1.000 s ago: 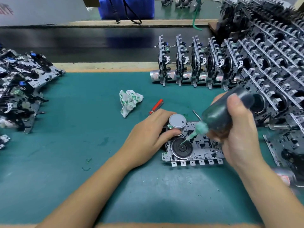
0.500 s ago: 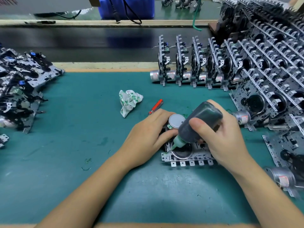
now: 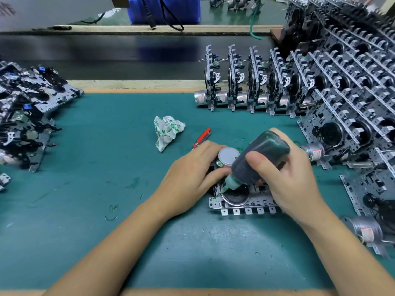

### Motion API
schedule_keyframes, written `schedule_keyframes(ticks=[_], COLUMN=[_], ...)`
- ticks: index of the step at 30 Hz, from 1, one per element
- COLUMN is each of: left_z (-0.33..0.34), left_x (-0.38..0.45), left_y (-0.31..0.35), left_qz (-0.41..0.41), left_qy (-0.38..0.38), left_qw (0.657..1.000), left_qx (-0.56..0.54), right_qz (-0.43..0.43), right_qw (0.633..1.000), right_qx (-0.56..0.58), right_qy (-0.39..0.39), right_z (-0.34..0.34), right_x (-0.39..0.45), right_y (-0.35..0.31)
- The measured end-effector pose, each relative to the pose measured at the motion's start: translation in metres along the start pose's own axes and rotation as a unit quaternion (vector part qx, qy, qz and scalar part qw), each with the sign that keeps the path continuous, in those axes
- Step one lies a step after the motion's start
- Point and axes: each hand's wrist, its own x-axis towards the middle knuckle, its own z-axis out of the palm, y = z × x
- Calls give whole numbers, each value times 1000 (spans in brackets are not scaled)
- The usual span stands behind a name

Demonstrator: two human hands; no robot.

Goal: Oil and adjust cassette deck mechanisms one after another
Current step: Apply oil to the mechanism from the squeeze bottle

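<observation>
1. Lying flat on the green mat (image 3: 89,210), the cassette deck mechanism (image 3: 243,201) sits between the two hands, its row of metal tabs facing the person.
2. The left hand (image 3: 192,178) rests on the mechanism's left end, fingers curled round the round silver motor (image 3: 227,156) at the far left corner; the thumb lies along the near side of that motor.
3. The right hand (image 3: 292,180) grips the dark oil bottle (image 3: 258,159), thumb pressed across its near side, the other fingers wrapped behind it.
4. The bottle is tilted down and to the left; its green nozzle (image 3: 230,182) points at the left edge of the black flywheel (image 3: 236,194), the thin tip just at the plate there.
5. The right palm covers the mechanism's right end.
6. A red screwdriver (image 3: 202,137) lies just beyond the left fingers, a crumpled cloth (image 3: 167,130) further left.
7. Upright mechanisms stand in rows (image 3: 252,86) at the far right; a heap (image 3: 25,112) lies at the left.
</observation>
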Motion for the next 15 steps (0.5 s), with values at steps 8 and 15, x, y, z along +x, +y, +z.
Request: schedule_keyframes(ticks=[8,15], left_z=[0,2], left_x=[0,0], left_y=[0,-2], left_qz=[2,7], left_qy=[5,12], left_qw=[1000,1000], left_qx=[-2,3], right_qz=[5,86], right_qw=[1000,984], right_qx=[18,148], right_qy=[-6,54], right_z=[0,-4], right_x=[0,3], right_y=[-2,-5])
